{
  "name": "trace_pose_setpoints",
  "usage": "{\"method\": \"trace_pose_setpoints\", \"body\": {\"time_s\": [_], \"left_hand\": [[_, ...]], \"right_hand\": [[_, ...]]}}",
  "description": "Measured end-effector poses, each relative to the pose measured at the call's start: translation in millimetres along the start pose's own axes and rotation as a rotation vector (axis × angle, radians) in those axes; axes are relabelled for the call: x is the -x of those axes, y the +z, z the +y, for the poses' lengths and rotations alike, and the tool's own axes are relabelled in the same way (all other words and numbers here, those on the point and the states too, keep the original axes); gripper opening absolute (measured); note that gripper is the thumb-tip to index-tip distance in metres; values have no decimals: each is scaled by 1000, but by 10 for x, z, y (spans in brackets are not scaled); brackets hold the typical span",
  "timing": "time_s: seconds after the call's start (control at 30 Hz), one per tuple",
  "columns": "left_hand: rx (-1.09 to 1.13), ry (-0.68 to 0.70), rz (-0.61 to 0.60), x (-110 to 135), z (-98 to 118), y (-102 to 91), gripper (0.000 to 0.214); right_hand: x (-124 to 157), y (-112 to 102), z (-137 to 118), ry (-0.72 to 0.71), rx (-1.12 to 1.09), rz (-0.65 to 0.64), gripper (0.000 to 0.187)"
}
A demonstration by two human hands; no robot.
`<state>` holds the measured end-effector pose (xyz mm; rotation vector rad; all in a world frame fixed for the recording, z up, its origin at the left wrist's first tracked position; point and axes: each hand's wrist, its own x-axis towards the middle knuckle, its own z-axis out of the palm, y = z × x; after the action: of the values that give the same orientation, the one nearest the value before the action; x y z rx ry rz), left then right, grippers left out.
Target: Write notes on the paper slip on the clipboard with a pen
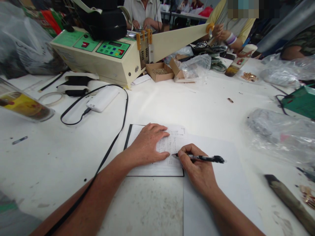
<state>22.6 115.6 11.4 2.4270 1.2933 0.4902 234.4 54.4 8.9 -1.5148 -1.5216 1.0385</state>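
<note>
My left hand [147, 144] lies flat, fingers stretched out, on an open notebook page [172, 137] with handwriting on it. My right hand [197, 167] is closed round a black pen [206, 159]. The pen's tip touches the page just right of my left fingers. The notebook lies on a white table [172, 101], beside a plain white sheet [228, 183] under my right wrist.
A cream machine with a green control panel [108, 52] stands at the back left. A white power bank [102, 99] with a black cable lies near it. Cardboard boxes [159, 70], plastic bags [278, 134], a bottle [24, 105] and other people's hands [221, 32] surround the table.
</note>
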Motion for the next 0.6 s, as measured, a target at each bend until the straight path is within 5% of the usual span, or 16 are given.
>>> {"method": "trace_pose_setpoints", "body": {"time_s": [0.6], "left_hand": [[-5, -1, -1, 5, 7, -1, 63]], "right_hand": [[6, -1, -26, -5, -11, -6, 24]]}}
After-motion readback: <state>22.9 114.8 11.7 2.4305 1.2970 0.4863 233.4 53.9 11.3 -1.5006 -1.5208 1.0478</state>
